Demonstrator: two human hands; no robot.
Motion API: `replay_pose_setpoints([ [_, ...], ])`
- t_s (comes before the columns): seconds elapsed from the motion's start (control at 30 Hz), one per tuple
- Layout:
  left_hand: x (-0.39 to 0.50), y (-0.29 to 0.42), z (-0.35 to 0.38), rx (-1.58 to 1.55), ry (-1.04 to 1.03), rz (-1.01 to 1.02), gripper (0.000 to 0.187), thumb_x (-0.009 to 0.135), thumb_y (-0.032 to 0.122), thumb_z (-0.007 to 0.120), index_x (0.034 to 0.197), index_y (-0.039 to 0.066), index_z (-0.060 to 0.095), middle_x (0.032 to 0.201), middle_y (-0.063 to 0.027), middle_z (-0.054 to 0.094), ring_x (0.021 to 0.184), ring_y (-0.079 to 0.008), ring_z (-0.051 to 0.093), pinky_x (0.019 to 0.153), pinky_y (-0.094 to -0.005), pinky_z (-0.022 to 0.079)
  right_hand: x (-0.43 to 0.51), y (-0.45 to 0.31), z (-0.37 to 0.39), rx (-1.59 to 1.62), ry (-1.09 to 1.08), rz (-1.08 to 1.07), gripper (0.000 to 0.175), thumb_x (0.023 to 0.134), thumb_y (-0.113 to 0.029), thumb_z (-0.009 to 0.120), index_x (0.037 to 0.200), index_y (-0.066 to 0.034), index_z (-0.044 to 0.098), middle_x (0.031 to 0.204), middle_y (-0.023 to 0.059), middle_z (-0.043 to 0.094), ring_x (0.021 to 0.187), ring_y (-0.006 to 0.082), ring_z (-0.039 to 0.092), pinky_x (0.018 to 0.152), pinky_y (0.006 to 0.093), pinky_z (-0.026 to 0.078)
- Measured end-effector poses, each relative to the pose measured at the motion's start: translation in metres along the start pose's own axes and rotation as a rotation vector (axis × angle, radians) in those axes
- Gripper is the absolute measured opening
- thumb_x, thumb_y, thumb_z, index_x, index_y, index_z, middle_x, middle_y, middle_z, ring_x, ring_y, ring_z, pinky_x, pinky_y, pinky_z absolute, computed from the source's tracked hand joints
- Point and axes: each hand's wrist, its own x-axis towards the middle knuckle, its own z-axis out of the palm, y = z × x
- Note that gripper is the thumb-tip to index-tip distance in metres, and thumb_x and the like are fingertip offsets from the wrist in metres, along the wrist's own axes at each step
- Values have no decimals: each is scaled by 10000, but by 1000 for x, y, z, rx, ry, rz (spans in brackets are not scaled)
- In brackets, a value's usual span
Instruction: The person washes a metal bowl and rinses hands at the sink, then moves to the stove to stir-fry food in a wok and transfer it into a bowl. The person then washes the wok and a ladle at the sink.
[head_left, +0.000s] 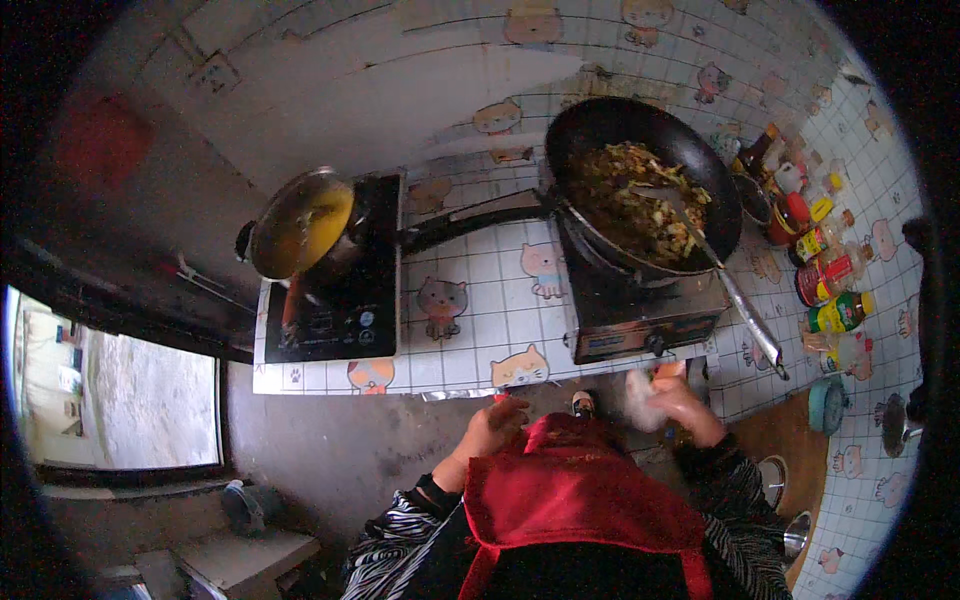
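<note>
My left hand (493, 430) is below the front edge of the counter, its fingers curled. A small red patch shows at its fingertips, and I cannot tell whether it grips anything. My right hand (686, 406) holds a blurred whitish bag or cloth (642, 401), with something orange beside the fingers. Above that hand is a stove (645, 322) with a front knob. On it rests a black wok (712, 150) of chopped, browned food (637, 199). A metal spatula (739, 296) leans in the wok, its handle sticking out over the counter.
On the left, a pot of yellow liquid (330, 225) sits on a black induction cooker (375, 300). The wok's long handle (480, 217) reaches toward it. Several seasoning bottles (836, 311) line the right wall, near a teal round container (826, 406). A window (150, 397) is at left.
</note>
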Motion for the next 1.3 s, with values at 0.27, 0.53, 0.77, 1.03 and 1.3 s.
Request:
replay_pose_setpoints([
  [0.27,-40,-19,-51,-62,172,-25,255,862,129,535,1098,34,549,890,-53,617,783,-101,568,682,-251,463,81,-149,129,-523,338,-608,370,766,-39,480,1134,3,493,1144,202,478,1089,336,438,927,408,351],
  [0.53,-74,-38,-65,-111,336,-172,304,856,124,559,1129,-4,523,991,-102,612,858,-174,584,748,-293,469,210,-159,184,-782,447,54,736,798,-511,462,1314,-14,292,1405,249,115,1264,463,116,965,622,129],
  [0.77,-102,-61,-81,-276,622,-201,266,851,87,554,1088,-32,533,959,-109,609,803,-186,581,682,-302,469,423,-140,140,-1007,958,-171,737,706,-535,546,1245,-53,408,1307,248,313,1166,451,317,885,614,279],
  [1.03,-139,-81,-82,-448,837,-405,253,861,95,550,1090,-11,546,903,-92,616,801,-133,571,701,-271,466,518,-212,150,-1037,778,-655,714,753,-480,529,1313,-87,323,1320,209,316,1184,420,314,933,592,247],
  [1.3,-96,-49,-94,-262,583,-217,246,873,97,519,1093,-11,539,915,-95,605,787,-150,580,713,-275,472,344,-194,206,-297,22,-741,339,738,-240,509,1011,-39,525,1068,193,526,1064,342,455,959,464,316],
])
